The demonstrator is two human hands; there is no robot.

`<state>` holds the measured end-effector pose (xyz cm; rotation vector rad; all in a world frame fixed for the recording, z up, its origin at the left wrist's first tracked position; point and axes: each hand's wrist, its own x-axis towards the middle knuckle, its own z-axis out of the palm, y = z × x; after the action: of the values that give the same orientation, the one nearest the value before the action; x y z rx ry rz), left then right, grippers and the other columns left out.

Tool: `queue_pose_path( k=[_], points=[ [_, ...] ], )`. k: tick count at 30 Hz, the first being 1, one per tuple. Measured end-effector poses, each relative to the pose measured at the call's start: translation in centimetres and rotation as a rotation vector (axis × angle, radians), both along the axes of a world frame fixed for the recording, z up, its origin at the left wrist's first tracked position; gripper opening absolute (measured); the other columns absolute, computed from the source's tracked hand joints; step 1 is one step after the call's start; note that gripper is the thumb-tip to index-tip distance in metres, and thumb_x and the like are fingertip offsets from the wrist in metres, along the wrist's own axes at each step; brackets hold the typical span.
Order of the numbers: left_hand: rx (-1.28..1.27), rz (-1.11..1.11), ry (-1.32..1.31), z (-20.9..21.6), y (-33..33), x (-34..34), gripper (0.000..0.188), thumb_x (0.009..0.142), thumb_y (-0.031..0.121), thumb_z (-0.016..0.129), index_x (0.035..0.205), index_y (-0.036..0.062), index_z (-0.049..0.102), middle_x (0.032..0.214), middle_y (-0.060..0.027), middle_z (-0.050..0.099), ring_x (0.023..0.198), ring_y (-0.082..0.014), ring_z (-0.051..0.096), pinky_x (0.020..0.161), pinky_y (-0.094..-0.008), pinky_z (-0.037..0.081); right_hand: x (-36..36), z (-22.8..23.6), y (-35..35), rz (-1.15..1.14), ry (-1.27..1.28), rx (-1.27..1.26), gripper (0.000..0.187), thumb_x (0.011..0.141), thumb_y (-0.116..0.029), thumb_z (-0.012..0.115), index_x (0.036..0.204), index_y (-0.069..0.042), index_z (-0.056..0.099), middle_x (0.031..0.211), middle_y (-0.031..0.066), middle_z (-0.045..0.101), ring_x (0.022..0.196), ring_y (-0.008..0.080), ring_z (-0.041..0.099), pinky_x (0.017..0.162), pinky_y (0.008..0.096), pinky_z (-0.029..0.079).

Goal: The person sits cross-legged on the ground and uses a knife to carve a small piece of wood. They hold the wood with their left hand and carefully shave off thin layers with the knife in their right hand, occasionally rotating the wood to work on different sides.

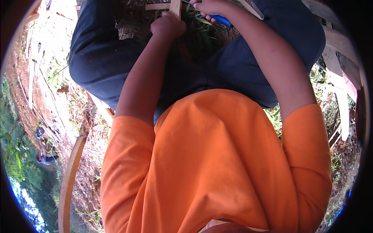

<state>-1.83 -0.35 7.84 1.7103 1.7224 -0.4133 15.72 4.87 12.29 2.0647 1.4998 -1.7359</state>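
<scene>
My left hand (168, 26) is closed round a pale wooden strip (175, 7) at the top edge, between my spread knees. Just to its right, my right hand (210, 7) grips a tool with a blue handle (222, 20). The handle's end sticks out below my fingers. A dark, thin part of the tool points toward the strip, but the picture's edge cuts it off, so its kind cannot be made out. Another wooden piece (155, 7) lies crosswise behind my left hand.
My legs in dark trousers (105, 66) frame the work on both sides. Several boards (340, 42) lie at the right. A long wooden beam (70, 182) lies at the lower left, on earth with grass and thin sticks.
</scene>
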Motion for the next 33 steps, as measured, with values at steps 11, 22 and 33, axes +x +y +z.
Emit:
queue_pose_path(
  k=[11, 22, 33],
  points=[
    [-0.028, -0.023, -0.001, -0.1, 0.5, 0.1, 0.072, 0.087, 0.053, 0.054, 0.128, -0.0061, 0.048, 0.123, -0.0243, 0.068, 0.115, -0.0357, 0.067, 0.098, -0.0459, 0.052, -1.3, 0.1, 0.4, 0.001, -0.098, 0.076, 0.021, 0.100, -0.016, 0.052, 0.110, -0.009, 0.069, 0.072, 0.0097, 0.067, 0.049, 0.0186, 0.061, 0.044, 0.0358, 0.050],
    [0.018, 0.028, -0.047, 0.6, 0.1, 0.1, 0.069, 0.087, 0.050, 0.056, 0.124, -0.0070, 0.049, 0.116, -0.0238, 0.070, 0.109, -0.0345, 0.070, 0.093, -0.0464, 0.054, -1.2, -5.9, 1.8, -0.142, -0.062, 0.183, 0.032, 0.103, -0.027, 0.052, 0.131, -0.015, 0.061, 0.075, 0.0053, 0.064, 0.056, 0.0137, 0.062, 0.048, 0.0329, 0.053],
    [0.028, 0.049, -0.091, -0.5, -0.2, -0.5, 0.071, 0.086, 0.052, 0.056, 0.123, -0.0078, 0.049, 0.116, -0.0242, 0.070, 0.108, -0.0342, 0.071, 0.092, -0.0463, 0.055, -0.9, -1.4, 1.0, -0.071, 0.036, 0.050, 0.020, 0.101, -0.015, 0.052, 0.112, -0.005, 0.066, 0.066, 0.0113, 0.064, 0.048, 0.0186, 0.060, 0.043, 0.0359, 0.049]
  ],
)
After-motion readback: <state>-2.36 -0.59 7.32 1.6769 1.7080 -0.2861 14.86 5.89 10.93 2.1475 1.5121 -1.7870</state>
